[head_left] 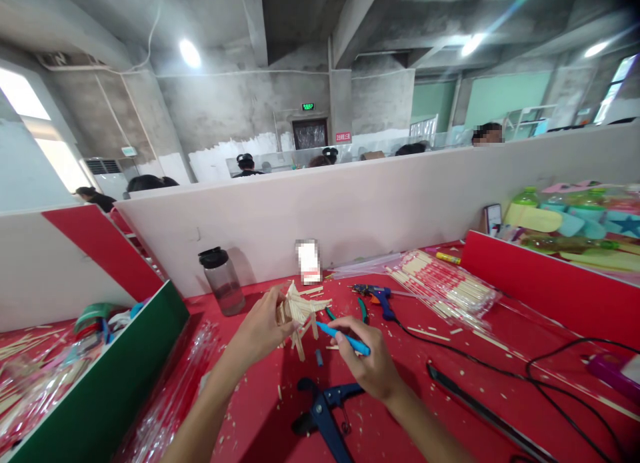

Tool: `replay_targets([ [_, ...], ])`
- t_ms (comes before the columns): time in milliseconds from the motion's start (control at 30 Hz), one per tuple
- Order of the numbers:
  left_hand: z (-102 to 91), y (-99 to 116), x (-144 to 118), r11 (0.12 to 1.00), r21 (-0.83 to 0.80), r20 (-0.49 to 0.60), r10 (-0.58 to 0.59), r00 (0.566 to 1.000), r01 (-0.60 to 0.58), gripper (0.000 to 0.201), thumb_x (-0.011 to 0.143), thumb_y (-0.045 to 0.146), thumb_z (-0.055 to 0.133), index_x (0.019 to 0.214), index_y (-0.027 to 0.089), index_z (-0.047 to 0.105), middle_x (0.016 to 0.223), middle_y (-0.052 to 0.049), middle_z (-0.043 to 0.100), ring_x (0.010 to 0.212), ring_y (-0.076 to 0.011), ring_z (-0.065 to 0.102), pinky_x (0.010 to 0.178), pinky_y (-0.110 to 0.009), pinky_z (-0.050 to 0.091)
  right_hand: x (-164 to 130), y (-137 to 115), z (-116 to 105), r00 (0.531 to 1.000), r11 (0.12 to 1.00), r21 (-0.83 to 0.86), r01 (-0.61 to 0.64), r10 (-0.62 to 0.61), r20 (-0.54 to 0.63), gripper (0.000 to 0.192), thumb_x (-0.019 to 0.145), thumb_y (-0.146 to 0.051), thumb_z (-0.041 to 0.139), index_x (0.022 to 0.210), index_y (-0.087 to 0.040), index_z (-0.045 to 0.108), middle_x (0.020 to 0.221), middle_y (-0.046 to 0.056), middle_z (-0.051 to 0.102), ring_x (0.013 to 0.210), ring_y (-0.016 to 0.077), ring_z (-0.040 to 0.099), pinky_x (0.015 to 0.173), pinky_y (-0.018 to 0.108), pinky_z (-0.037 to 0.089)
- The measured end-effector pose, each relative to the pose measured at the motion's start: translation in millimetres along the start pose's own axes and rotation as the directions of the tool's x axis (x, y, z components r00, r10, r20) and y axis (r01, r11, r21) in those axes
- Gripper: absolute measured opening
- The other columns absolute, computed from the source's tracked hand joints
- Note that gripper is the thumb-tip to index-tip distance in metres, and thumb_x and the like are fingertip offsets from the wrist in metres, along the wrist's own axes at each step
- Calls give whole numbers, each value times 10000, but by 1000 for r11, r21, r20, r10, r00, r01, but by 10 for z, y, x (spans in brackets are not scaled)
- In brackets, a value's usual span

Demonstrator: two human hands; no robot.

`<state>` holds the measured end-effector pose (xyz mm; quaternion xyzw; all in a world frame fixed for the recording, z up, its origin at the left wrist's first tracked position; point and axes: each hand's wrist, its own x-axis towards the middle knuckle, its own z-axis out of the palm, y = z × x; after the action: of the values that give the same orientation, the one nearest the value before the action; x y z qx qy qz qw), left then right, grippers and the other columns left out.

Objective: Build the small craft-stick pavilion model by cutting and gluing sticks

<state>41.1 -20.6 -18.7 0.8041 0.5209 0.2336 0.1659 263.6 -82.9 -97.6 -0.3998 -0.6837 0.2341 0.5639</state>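
My left hand (264, 323) grips a small model built of pale wooden sticks (301, 309), lifted a little off the red tabletop. Between the fingers of my right hand (367, 356) is a blue marker pen (345, 337), its tip pointing left toward the model's lower right side. Whether the tip touches the wood I cannot tell. A short blue pen cap (319, 357) lies below the model. Nearer to me rests a dark blue hand cutter (323, 409), partly under my right hand. Behind that hand is a pair of green-handled pliers (363, 309).
A blue glue gun (383, 299) trails a black cable rightward. Beyond it lies a bag of wooden sticks (445, 286). A dark water bottle (223, 283) stands at back left. Green (125, 376) and red (550, 283) dividers flank the table, and wood scraps litter it.
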Motion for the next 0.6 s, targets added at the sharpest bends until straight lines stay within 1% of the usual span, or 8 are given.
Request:
replay_targets([
  [100, -5, 21, -8, 1000, -3, 9, -16, 1000, 16, 269, 775, 330, 633, 964, 216, 480, 988, -71, 633, 890, -265, 616, 765, -370, 460, 33, 85, -60, 999, 995, -100, -29, 32, 29, 285, 1007, -348, 490, 1161, -200, 679, 1034, 91, 761, 952, 225, 725, 863, 315, 564],
  [167, -4, 23, -11, 1000, -11, 16, -28, 999, 28, 290, 776, 341, 634, 987, 213, 482, 1013, -86, 644, 927, -281, 627, 779, -381, 468, 40, 139, -47, 995, 982, -181, -54, 69, 75, 308, 1021, -350, 470, 1202, -208, 675, 1117, 99, 755, 1021, 237, 715, 914, 338, 540],
  [267, 1, 15, -13, 1000, -15, 14, -22, 1000, 22, 331, 777, 366, 633, 1024, 200, 488, 1042, -112, 656, 977, -307, 638, 817, -409, 481, 22, 200, 32, 977, 941, -333, -60, 123, 172, 293, 1025, -302, 449, 1160, -222, 697, 1114, 91, 756, 1031, 245, 706, 932, 353, 506],
  [367, 2, 6, -14, 999, -41, 4, -9, 1000, 9, 389, 774, 404, 638, 1062, 182, 498, 1059, -138, 672, 1012, -334, 648, 841, -437, 492, -9, 229, 122, 942, 874, -481, -77, 221, 251, 243, 978, -253, 536, 1159, -227, 696, 1097, 90, 755, 1044, 260, 690, 908, 345, 487],
  [433, -2, 3, -17, 997, -75, 10, -3, 1000, 3, 427, 773, 427, 642, 1086, 175, 499, 1066, -146, 681, 1036, -344, 651, 849, -442, 499, -24, 239, 163, 919, 833, -548, -78, 273, 285, 268, 935, -246, 613, 1193, -230, 682, 1116, 93, 747, 1068, 274, 676, 903, 342, 477],
  [533, -9, -5, -22, 996, -92, 26, 1, 1000, 1, 445, 780, 430, 634, 1118, 181, 489, 1104, -148, 678, 1082, -339, 642, 885, -440, 495, -29, 240, 196, 898, 803, -594, -43, 291, 329, 318, 901, -233, 664, 1219, -234, 668, 1125, 93, 736, 1078, 280, 661, 898, 332, 467],
  [600, -6, -18, -22, 996, -87, 34, 0, 999, 3, 451, 787, 420, 625, 1142, 184, 479, 1131, -148, 671, 1108, -333, 631, 910, -443, 488, -25, 229, 209, 890, 793, -609, -26, 296, 348, 319, 893, -223, 674, 1212, -241, 672, 1109, 85, 734, 1072, 277, 657, 888, 322, 462],
])
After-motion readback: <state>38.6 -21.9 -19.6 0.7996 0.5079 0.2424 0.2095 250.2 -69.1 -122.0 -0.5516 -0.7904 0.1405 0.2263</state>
